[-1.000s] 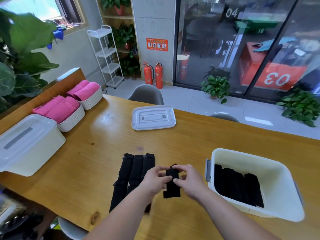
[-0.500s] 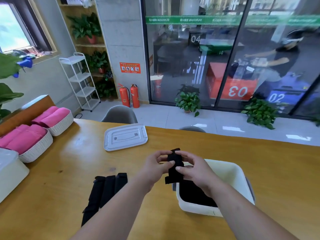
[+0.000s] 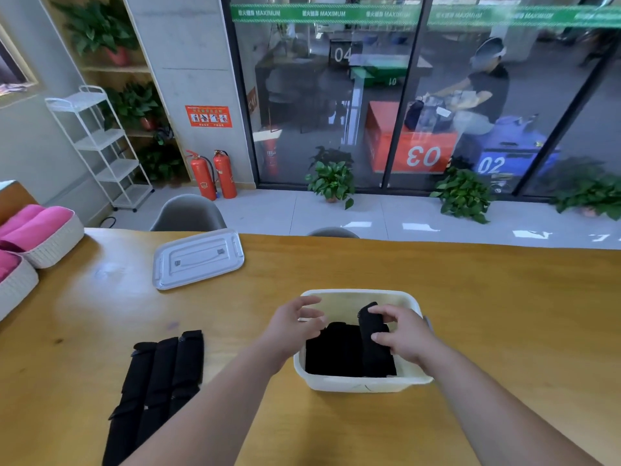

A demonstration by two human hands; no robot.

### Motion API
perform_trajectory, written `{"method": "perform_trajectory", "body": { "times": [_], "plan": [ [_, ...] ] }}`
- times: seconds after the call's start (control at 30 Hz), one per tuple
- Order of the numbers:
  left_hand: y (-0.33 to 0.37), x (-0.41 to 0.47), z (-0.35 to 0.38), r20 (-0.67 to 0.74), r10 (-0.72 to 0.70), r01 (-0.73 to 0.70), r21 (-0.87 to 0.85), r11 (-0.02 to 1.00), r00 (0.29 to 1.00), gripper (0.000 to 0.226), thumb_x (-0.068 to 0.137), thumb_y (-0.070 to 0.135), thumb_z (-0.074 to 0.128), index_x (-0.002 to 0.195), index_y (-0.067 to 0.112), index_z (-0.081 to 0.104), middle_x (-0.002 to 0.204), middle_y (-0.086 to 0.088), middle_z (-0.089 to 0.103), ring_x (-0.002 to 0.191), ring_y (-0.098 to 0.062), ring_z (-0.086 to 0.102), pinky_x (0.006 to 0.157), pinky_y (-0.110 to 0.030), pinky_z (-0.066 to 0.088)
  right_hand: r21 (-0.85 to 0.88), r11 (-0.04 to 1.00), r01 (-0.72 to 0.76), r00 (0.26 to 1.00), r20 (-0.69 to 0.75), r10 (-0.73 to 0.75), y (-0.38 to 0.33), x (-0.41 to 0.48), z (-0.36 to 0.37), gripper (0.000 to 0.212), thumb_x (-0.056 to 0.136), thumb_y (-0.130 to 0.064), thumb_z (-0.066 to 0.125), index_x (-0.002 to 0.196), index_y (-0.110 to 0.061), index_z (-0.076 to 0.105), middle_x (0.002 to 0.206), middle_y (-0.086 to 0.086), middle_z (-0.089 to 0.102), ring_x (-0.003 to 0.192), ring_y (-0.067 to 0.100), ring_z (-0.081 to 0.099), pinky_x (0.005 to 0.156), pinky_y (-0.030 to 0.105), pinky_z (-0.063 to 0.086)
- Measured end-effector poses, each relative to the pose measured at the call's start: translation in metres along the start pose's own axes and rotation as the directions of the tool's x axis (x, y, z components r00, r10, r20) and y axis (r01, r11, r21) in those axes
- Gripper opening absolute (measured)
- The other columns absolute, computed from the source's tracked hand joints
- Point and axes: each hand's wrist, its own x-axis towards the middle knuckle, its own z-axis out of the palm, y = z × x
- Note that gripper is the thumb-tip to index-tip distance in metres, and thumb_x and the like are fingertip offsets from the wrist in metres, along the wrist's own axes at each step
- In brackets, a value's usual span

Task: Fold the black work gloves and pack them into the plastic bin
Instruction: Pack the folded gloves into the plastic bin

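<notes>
A white plastic bin (image 3: pixel 356 385) stands on the wooden table in front of me, with several folded black gloves (image 3: pixel 332 351) lying inside. My right hand (image 3: pixel 403 334) grips one folded black glove (image 3: pixel 374 344) and holds it inside the bin, at its right side. My left hand (image 3: pixel 295 324) hovers over the bin's left rim with fingers spread and holds nothing. A row of unfolded black gloves (image 3: pixel 158 375) lies flat on the table to the left of my left forearm.
The bin's grey lid (image 3: pixel 198 258) lies on the table at the back left. Two white baskets (image 3: pixel 53 243) with pink cloths stand at the far left. A grey chair (image 3: pixel 188 213) sits behind the table. Bare tabletop extends to the right.
Both hands held the folded glove above the bin's edge; now my right hand alone has lowered it into the bin and my left hand has let go. My view has shifted right.
</notes>
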Motion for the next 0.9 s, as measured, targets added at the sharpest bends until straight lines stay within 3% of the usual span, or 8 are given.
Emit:
{"method": "perform_trajectory", "body": {
  "times": [0.07, 0.2, 0.27, 0.4, 0.57, 0.77, 0.9],
  "plan": [
    [-0.002, -0.001, 0.0, -0.015, -0.014, 0.014, 0.003, 1.0, 1.0, 0.042, 0.096, 0.023, 0.078, 0.134, 0.034, 0.064, 0.118, 0.009, 0.076, 0.097, -0.008, 0.077, 0.061, -0.013, 0.052, 0.021, 0.999, -0.034, 0.999, -0.007, 0.035, 0.012, 0.007, 0.005, 0.052, 0.085, -0.032, 0.089, 0.131, -0.043, 0.066, 0.132, -0.009, 0.063, 0.105, 0.015, 0.072, 0.083, 0.039, 0.066],
    [-0.001, 0.0, 0.0, -0.02, -0.032, 0.032, 0.022, 0.999, 0.999, 0.043, 0.095, 0.023, 0.079, 0.133, 0.035, 0.065, 0.116, 0.01, 0.077, 0.098, -0.008, 0.077, 0.064, -0.015, 0.052, 0.125, 0.987, -0.099, 0.995, 0.013, 0.098, 0.021, 0.015, 0.017, 0.072, 0.065, -0.05, 0.1, 0.128, -0.039, 0.067, 0.125, -0.01, 0.067, 0.104, 0.014, 0.073, 0.077, 0.035, 0.066],
    [-0.002, 0.001, 0.0, -0.024, -0.036, 0.037, 0.022, 0.999, 0.999, 0.043, 0.095, 0.022, 0.079, 0.133, 0.034, 0.066, 0.115, 0.01, 0.077, 0.098, -0.009, 0.077, 0.065, -0.016, 0.053, 0.046, 0.993, -0.113, 0.993, 0.034, 0.111, 0.022, 0.018, 0.02, 0.083, 0.057, -0.057, 0.1, 0.131, -0.041, 0.065, 0.127, -0.011, 0.065, 0.106, 0.012, 0.07, 0.076, 0.032, 0.065],
    [-0.004, 0.003, 0.0, -0.027, -0.046, 0.047, 0.02, 0.999, 0.999, 0.043, 0.095, 0.021, 0.08, 0.134, 0.032, 0.065, 0.115, 0.009, 0.077, 0.1, -0.01, 0.077, 0.065, -0.015, 0.054, -0.162, 0.982, -0.1, 0.994, 0.035, 0.107, 0.026, 0.027, 0.02, 0.102, 0.042, -0.073, 0.095, 0.134, -0.046, 0.061, 0.133, -0.012, 0.063, 0.118, 0.013, 0.064, 0.093, 0.039, 0.061],
    [0.0, 0.005, 0.0, -0.019, -0.056, 0.056, 0.04, 0.998, 0.998, 0.042, 0.095, 0.023, 0.079, 0.133, 0.035, 0.065, 0.114, 0.012, 0.077, 0.1, -0.006, 0.076, 0.064, -0.014, 0.053, -0.247, 0.967, -0.067, 0.992, 0.084, 0.091, 0.025, 0.036, 0.021, 0.105, 0.047, -0.072, 0.095, 0.14, -0.041, 0.059, 0.14, -0.011, 0.062, 0.127, 0.014, 0.06, 0.105, 0.038, 0.054],
    [-0.001, 0.006, 0.0, -0.017, -0.066, 0.066, 0.038, 0.997, 0.998, 0.042, 0.095, 0.028, 0.08, 0.134, 0.038, 0.066, 0.118, 0.012, 0.077, 0.101, -0.005, 0.076, 0.078, -0.026, 0.053, -0.187, 0.981, -0.058, 0.99, 0.116, 0.08, 0.032, 0.048, 0.042, 0.102, 0.054, -0.067, 0.095, 0.144, -0.041, 0.056, 0.146, -0.008, 0.055, 0.132, 0.017, 0.056, 0.106, 0.038, 0.051],
    [-0.003, 0.007, -0.001, -0.013, -0.064, 0.064, 0.018, 0.998, 0.998, 0.044, 0.095, 0.025, 0.08, 0.135, 0.036, 0.065, 0.12, 0.01, 0.076, 0.102, -0.006, 0.076, 0.08, -0.025, 0.053, -0.151, 0.985, -0.084, 0.991, 0.095, 0.099, 0.039, 0.053, 0.044, 0.095, 0.063, -0.059, 0.096, 0.147, -0.04, 0.054, 0.148, -0.006, 0.056, 0.134, 0.019, 0.055, 0.109, 0.04, 0.051]
  ]
}}
